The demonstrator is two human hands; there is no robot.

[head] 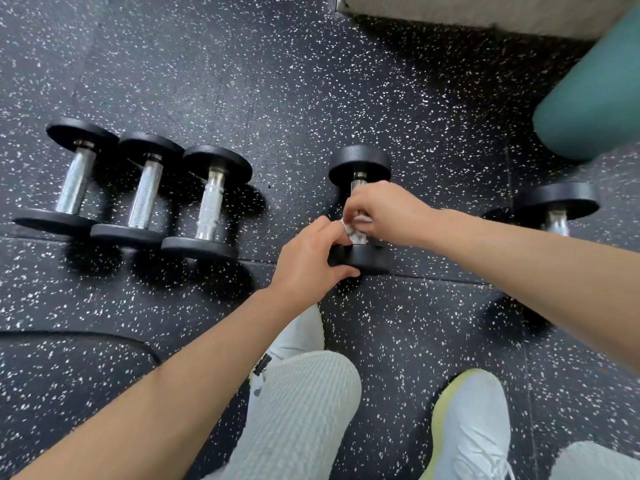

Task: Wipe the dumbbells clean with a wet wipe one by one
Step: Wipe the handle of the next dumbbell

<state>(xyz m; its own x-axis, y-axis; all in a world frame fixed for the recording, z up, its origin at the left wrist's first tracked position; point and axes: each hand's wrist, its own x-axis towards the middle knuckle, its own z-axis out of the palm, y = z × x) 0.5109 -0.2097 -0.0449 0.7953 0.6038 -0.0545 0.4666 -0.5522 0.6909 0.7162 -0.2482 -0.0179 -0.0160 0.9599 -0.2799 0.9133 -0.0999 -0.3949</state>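
1. First dumbbell [74,183], second dumbbell [145,194], third dumbbell [209,209]: black plates, knurled chrome handles. They lay side by side, close together, on the speckled floor [277,81], well to the left of the left hand.

2. Left hand [308,261]: fingers and thumb were curled round the near plate of the held dumbbell [360,164], clamped on its rim.

3. Held dumbbell: it lay on the floor directly under both hands, far plate just beyond the right hand, handle mostly covered.

4. Wet wipe [356,233]: white and crumpled, it sat on the handle between the two hands, touching both.

5. Right hand [384,213]: just right of and beyond the left hand, fingers bent down over the handle and pinching the wipe against it.

6. Fifth dumbbell [557,199]: it lay well to the right of the right hand, partly hidden behind the right forearm.

7. Teal roll [588,98]: far right, beyond the right hand.

8. White shoes [474,420]: nearer the person than both hands.
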